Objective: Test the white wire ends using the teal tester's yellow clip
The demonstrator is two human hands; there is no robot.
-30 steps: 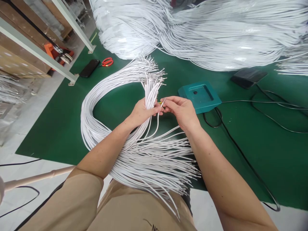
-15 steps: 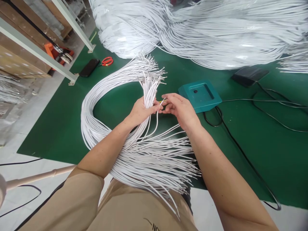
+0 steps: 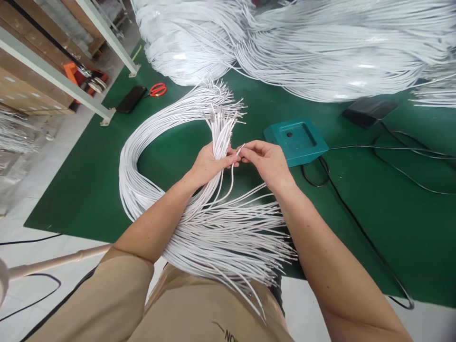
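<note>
My left hand (image 3: 210, 162) is closed around an upright bunch of white cables (image 3: 221, 135), their tips sticking out above it. One single white cable (image 3: 232, 172) stands apart from the bunch, its end between my two hands. My right hand (image 3: 267, 159) pinches at that end with thumb and forefinger. Something small and yellow shows by the fingertips, too small to make out. The rest of the cable bundle (image 3: 131, 161) loops round to the left on the green table, and loose cable ends (image 3: 242, 237) fan out under my forearms.
A teal device with a recessed top (image 3: 295, 140) sits right of my hands, with black cords (image 3: 352, 216) trailing. Large heaps of white cables (image 3: 335, 57) lie at the back. A phone (image 3: 131, 99), red-handled scissors (image 3: 157, 89) and a metal post (image 3: 107, 38) are at left.
My right hand's fingers have closed in on the end of the single cable, thumb and forefinger now together. The left hand holds its place.
</note>
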